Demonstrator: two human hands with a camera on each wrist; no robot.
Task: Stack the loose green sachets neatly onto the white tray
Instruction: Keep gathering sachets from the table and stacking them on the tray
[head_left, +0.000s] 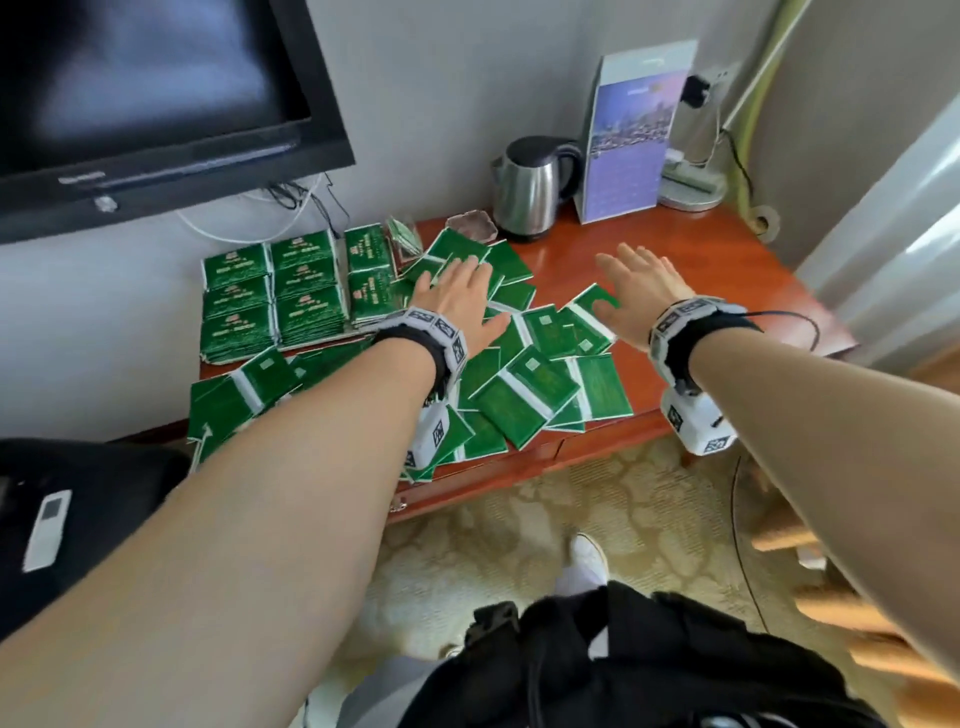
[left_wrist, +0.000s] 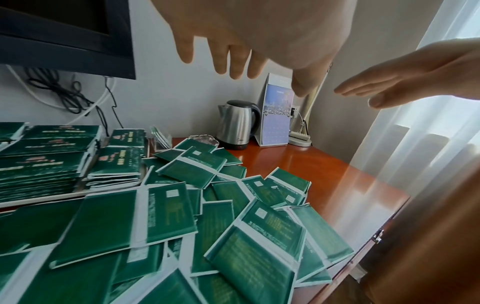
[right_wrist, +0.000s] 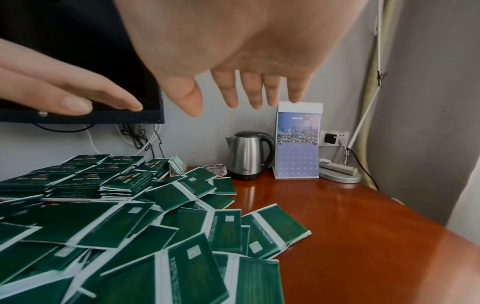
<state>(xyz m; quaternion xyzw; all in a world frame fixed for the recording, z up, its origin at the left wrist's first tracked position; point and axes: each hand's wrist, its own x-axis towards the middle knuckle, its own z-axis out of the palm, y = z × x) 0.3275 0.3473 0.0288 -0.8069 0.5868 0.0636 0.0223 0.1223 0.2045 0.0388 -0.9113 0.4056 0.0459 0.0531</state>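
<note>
Several loose green sachets (head_left: 524, 384) with white bands lie in a scattered heap across the wooden table. At the back left, neat piles of stacked sachets (head_left: 291, 291) fill the white tray (left_wrist: 39, 200), of which only the front rim shows. My left hand (head_left: 457, 301) hovers flat over the heap, fingers straight, holding nothing. My right hand (head_left: 634, 291) hovers palm down above the heap's right edge, also empty. Both wrist views show spread fingers (left_wrist: 233, 59) high above the loose sachets (right_wrist: 182, 226).
A steel kettle (head_left: 530, 192), a glass ashtray (head_left: 471, 226) and a standing calendar card (head_left: 628, 140) are at the table's back. A lamp base (head_left: 693, 189) stands in the corner. The TV (head_left: 145, 93) hangs above left. The table's right side (head_left: 701, 275) is bare wood.
</note>
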